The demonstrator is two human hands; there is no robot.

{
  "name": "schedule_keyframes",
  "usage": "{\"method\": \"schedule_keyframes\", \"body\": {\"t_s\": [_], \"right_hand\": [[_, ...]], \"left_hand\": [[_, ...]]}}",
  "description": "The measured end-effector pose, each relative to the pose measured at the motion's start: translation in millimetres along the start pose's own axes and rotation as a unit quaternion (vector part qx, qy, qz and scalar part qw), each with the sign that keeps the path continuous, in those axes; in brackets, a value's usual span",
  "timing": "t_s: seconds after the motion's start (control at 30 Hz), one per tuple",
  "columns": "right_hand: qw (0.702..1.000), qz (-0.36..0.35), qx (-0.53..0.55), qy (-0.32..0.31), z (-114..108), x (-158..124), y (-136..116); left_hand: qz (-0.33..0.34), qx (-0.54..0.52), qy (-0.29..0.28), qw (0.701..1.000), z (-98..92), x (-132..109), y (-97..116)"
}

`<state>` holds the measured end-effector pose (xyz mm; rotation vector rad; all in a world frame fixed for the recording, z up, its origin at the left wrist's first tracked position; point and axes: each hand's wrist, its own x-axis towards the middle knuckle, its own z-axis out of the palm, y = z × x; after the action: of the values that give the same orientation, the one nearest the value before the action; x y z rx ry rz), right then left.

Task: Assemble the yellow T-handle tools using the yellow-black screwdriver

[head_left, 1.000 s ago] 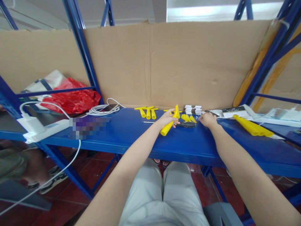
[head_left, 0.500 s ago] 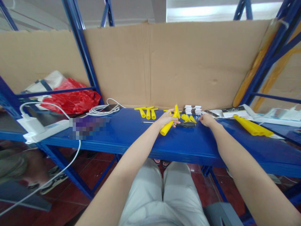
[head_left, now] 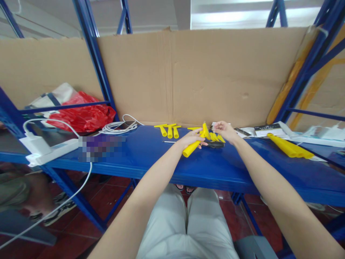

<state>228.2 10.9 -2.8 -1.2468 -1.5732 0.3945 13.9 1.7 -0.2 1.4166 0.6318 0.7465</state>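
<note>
My left hand point(head_left: 194, 137) is wrapped round a yellow T-shaped tool handle point(head_left: 191, 149), its hollow round end towards me and its crosspiece tilted up. Close to that crosspiece, my right hand point(head_left: 224, 130) has thumb and fingers drawn together; whatever they pinch is too small to make out. A screwdriver point(head_left: 216, 144) with a dark grip lies beneath, its thin shaft partly hidden behind my left hand. Small flat yellow pieces point(head_left: 214, 137) lie between the hands. Several more yellow T-shaped handles point(head_left: 169, 131) lie to the left. My right hand mostly covers the small white packs.
Yellow tubular pieces point(head_left: 289, 146) lie at the right beside papers point(head_left: 268, 130). On the left are a coiled white cable point(head_left: 115, 126), a power strip point(head_left: 58, 148) and a red plastic bag point(head_left: 83, 111). A cardboard sheet point(head_left: 215, 72) backs the blue shelf point(head_left: 151, 158).
My right hand has risen from the shelf by the white packs and moved left, towards the crosspiece of the yellow handle. My left hand keeps its hold, the handle slightly turned.
</note>
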Motion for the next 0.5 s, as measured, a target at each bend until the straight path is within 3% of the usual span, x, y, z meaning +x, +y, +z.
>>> {"method": "schedule_keyframes", "body": {"t_s": [0.13, 0.5], "right_hand": [[0.996, 0.002, 0.092, -0.017, 8, -5, -12], [0.993, 0.001, 0.108, -0.037, 14, -9, -21]], "left_hand": [[0.005, -0.004, -0.007, 1.0, 2.3, -1, 0], [0.003, -0.002, -0.015, 1.0, 3.7, -1, -2]]}}
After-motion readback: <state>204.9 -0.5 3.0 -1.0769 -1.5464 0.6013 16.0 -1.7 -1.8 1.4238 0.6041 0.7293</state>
